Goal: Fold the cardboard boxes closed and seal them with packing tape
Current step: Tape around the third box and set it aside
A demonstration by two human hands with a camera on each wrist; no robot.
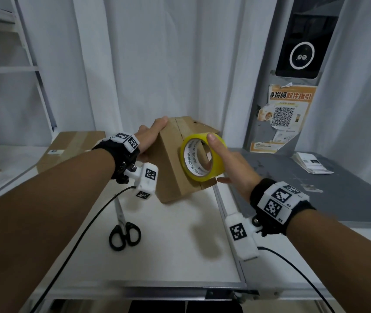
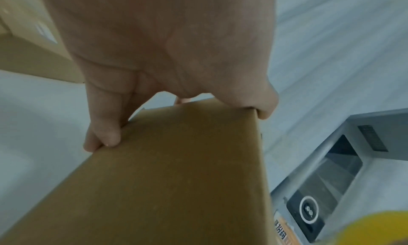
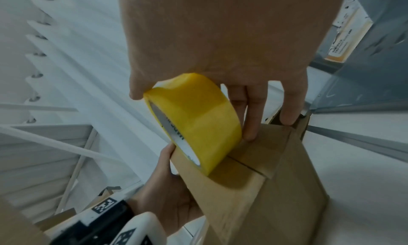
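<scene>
A brown cardboard box [image 1: 171,170] stands tilted on the white table [image 1: 168,251], its folded flaps and their seam facing me. My left hand [image 1: 150,136] grips its upper left edge; in the left wrist view the fingers [image 2: 103,131] curl over the box [image 2: 176,179]. My right hand [image 1: 232,163] holds a yellow tape roll [image 1: 217,164] against the flap face, thumb on top. The right wrist view shows the tape roll [image 3: 198,119] touching the box [image 3: 276,187] beside the seam, with my fingers [image 3: 249,116] behind it.
Black-handled scissors [image 1: 124,233] lie on the white table in front of the box. A taped cardboard box [image 1: 71,147] sits at the back left. A metal rail [image 1: 227,213] separates a grey surface [image 1: 338,199] with a stack of paper labels [image 1: 311,163]. White curtains hang behind.
</scene>
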